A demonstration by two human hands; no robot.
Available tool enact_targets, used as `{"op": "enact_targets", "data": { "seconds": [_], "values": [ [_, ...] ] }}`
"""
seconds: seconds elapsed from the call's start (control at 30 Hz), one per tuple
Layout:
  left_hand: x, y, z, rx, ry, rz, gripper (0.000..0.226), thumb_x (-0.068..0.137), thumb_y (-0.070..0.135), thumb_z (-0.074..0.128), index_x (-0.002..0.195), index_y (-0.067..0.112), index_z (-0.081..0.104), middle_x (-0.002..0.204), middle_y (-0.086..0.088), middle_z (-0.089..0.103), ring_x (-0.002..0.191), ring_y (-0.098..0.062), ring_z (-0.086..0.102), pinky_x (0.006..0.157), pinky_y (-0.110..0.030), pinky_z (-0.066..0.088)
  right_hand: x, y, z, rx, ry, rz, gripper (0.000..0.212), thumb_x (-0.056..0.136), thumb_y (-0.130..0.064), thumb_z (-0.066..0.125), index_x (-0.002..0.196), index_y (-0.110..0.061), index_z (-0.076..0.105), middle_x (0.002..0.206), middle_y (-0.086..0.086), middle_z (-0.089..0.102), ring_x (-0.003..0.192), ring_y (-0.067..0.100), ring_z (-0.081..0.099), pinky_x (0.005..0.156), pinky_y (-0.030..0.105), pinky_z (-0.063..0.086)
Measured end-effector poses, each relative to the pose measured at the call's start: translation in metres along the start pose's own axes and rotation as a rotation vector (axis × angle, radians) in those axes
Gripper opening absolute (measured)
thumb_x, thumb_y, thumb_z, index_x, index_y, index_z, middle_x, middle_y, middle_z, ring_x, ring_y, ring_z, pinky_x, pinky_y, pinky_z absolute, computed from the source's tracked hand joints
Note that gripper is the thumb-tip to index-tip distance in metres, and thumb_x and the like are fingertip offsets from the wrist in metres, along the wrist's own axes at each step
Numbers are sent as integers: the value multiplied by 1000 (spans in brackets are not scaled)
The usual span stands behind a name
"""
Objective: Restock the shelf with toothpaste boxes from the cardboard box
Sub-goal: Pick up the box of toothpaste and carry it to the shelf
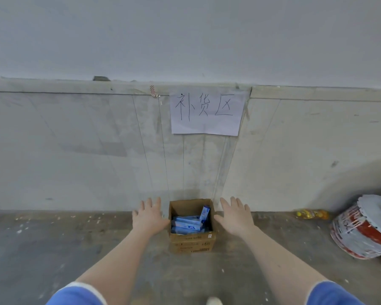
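So the cardboard box (pixel 191 225) sits on the concrete floor (pixel 53 249) right up near the foot of the wall (pixel 86 150), and it lands dead between the two hands; left hand (pixel 149 216) is just off the box's left side, right hand (pixel 234 216) just off its right side, both hovering about level with the open top; can't really tell if either palm is actually touching the cardboard, looks like a sliver of gap on the right; inside there's a stack of blue toothpaste boxes (pixel 186 223) lying flat, plus one propped upright against the right wall of the box; plenty of bare floor on the left of the box, while off to the right there's a paint-splattered bucket (pixel 363 230) tipped on its side and a yellow wrapper (pixel 312 214) by the wall, both well apart from the box; a paper sign (pixel 207 112) is taped on the wall straight above; both hands are spread flat, fingers straight, holding nothing.
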State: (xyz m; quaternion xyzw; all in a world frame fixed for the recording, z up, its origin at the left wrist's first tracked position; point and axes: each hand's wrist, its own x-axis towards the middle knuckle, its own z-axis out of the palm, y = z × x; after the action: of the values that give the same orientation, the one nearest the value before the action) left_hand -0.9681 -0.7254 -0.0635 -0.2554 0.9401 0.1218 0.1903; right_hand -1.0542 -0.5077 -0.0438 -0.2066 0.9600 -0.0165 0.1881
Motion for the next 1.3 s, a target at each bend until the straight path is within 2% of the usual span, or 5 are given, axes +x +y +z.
{"op": "enact_targets", "data": {
  "seconds": [0.53,0.93,1.17,1.23,1.3],
  "values": [
    [162,51,32,23,-28,-37,71,95,46,38,150,25,-2,158,-7,-3,144,-28,-3,116,-45,7,187,44,44,-18,-37,-57,60,97,-41,36,148,-18,13,154,18,12,142,33,11,114,44,15],
    [303,21,199,115,-20,-9,64,97,43,35,150,29,2,158,-4,-3,145,-27,-2,116,-43,6,308,65,222,59,-86,66,68,96,-42,38,150,-21,2,156,15,5,145,29,7,116,41,14],
    [359,-12,306,83,-31,-55,73,94,42,44,150,26,-1,156,-16,-4,142,-36,10,112,-41,21,359,76,335,160,-106,172,79,93,-38,48,149,-23,-6,156,17,4,144,33,10,116,42,17],
    [365,-17,327,39,-72,-81,72,94,39,47,149,26,2,154,-20,-6,139,-37,21,108,-40,30,364,79,353,192,-131,188,81,93,-33,50,148,-24,-8,156,17,2,142,35,15,113,42,25],
    [369,-22,341,-31,-110,-104,72,94,35,48,149,27,2,155,-20,-4,128,-32,41,94,-36,45,366,80,364,242,-132,213,83,92,-24,51,148,-25,-10,156,14,3,135,35,32,101,41,40]
  ]
}}
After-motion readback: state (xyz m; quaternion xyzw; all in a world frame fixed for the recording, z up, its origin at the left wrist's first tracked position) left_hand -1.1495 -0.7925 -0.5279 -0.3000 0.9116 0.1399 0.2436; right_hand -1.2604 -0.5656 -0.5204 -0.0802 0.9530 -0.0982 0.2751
